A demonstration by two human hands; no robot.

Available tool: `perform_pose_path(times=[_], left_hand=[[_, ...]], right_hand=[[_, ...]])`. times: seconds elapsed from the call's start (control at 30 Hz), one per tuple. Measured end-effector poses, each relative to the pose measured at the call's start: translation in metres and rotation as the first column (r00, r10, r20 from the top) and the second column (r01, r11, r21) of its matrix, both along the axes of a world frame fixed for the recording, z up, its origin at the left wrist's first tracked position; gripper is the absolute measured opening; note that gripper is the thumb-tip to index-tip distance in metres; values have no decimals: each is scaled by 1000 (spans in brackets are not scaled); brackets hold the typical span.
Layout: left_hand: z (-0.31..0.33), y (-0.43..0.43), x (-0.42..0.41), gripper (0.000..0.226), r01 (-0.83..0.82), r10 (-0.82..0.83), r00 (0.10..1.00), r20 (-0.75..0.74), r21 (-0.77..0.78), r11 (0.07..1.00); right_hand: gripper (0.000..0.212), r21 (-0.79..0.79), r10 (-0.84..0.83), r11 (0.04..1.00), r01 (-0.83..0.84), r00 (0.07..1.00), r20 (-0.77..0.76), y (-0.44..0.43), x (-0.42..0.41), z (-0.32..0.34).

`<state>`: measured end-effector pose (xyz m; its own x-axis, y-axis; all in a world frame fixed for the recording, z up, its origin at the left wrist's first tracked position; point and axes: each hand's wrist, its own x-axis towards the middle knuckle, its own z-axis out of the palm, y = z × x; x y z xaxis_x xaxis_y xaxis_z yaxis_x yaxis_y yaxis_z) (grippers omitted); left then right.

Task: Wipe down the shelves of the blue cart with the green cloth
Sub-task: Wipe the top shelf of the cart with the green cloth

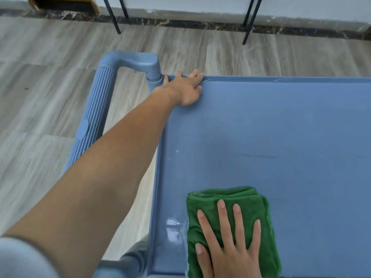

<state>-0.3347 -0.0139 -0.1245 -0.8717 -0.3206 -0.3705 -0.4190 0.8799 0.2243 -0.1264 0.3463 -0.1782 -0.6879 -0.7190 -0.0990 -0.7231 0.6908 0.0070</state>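
The blue cart's top shelf fills the right half of the view. A folded green cloth lies on its near left part. My right hand presses flat on the cloth with straight, spread fingers. My left hand reaches to the far left corner of the shelf, palm on the surface and fingers curled over the far rim. A wet shiny patch shows on the shelf just left of the cloth.
The cart's ribbed blue handle runs along the left side of the shelf. Grey wood-look floor surrounds the cart. Black metal legs stand by the far wall, with another pair to their right.
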Motion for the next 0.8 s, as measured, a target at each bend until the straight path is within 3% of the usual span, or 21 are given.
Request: perform_pose_path(times=[0.13,0.23,0.4,0.5,0.63,0.8], left_hand=[[23,21,56,64,66,-67,998,-5,-49,997],[40,45,125,61,152,-140,985,103,-123,981],[40,98,232,64,117,-123,965,230,40,992],[27,122,261,70,59,-72,988,138,97,994],[20,124,262,75,-118,122,990,-77,62,991],[10,127,260,72,-152,158,986,-58,86,985]], right_hand=[[59,-78,14,997,-11,999,34,-1,-1,1],[64,-116,44,993,-35,996,75,0,0,7],[63,-92,53,995,-41,991,125,-2,-2,8],[63,-103,39,994,-27,993,112,-9,-5,5],[64,-122,28,992,-16,995,93,-23,-18,-2],[62,-124,2,992,8,996,84,-63,-49,-4]])
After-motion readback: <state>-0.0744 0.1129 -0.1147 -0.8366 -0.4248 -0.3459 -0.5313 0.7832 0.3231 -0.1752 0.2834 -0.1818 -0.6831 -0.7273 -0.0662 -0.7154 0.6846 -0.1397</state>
